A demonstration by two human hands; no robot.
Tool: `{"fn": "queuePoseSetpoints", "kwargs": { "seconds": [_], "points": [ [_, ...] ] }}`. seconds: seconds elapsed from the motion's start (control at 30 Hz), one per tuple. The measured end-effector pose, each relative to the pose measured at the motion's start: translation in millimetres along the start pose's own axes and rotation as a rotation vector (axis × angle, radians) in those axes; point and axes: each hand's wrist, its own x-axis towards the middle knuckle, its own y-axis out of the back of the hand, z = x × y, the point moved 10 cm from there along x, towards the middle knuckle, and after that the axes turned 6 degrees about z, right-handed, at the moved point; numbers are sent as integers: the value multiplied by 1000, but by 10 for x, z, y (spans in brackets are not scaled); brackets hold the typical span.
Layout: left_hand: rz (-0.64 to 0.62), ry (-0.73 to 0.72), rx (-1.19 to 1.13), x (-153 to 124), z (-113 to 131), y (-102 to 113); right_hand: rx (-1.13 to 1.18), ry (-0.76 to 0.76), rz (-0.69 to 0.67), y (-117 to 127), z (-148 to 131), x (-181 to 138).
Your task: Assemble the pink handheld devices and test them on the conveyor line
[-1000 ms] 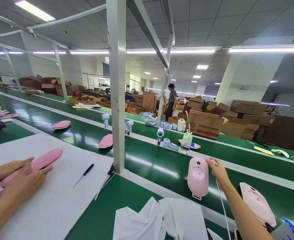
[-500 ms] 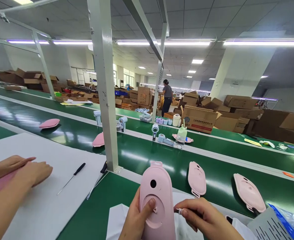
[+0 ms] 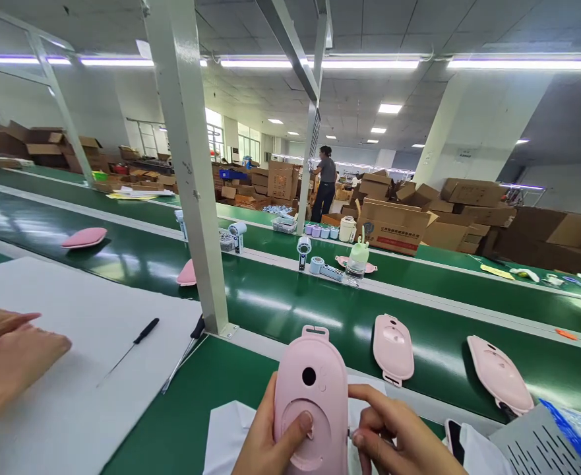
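A pink oval plastic shell point(image 3: 310, 396) with a round hole and a loop at its top stands upright at the bottom centre. My left hand point(image 3: 263, 445) grips its left side, thumb pressed on the face. My right hand point(image 3: 394, 439) is against the shell's right edge, thumb and forefinger pinched on a small part point(image 3: 350, 433) too small to identify. White cloth point(image 3: 228, 435) lies on the green bench under both hands.
Two more pink shells point(image 3: 393, 346) point(image 3: 500, 375) lie on the green conveyor belt point(image 3: 295, 310). A co-worker's hands point(image 3: 8, 349) rest on a white sheet point(image 3: 72, 396) with two black-handled screwdrivers point(image 3: 132, 343) point(image 3: 186, 353). A steel post point(image 3: 191, 198) stands ahead; a grey perforated part point(image 3: 532, 448) at right.
My right hand came back from the belt, and both hands now hold a pink shell, lowered and closer than half a second ago. The co-worker's hands slid left; the view shifted right.
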Motion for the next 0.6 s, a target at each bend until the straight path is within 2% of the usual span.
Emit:
{"fn": "queuePoseSetpoints", "kwargs": {
  "seconds": [0.13,0.27,0.6],
  "points": [
    [-12,-80,83,-43,110,11,-46,-1,-70,-46,-9,39],
    [-41,-64,85,-24,77,13,-50,-46,-116,-90,-10,58],
    [-64,-58,114,1,93,15,25,-55,-102,-99,31,72]
  ]
}}
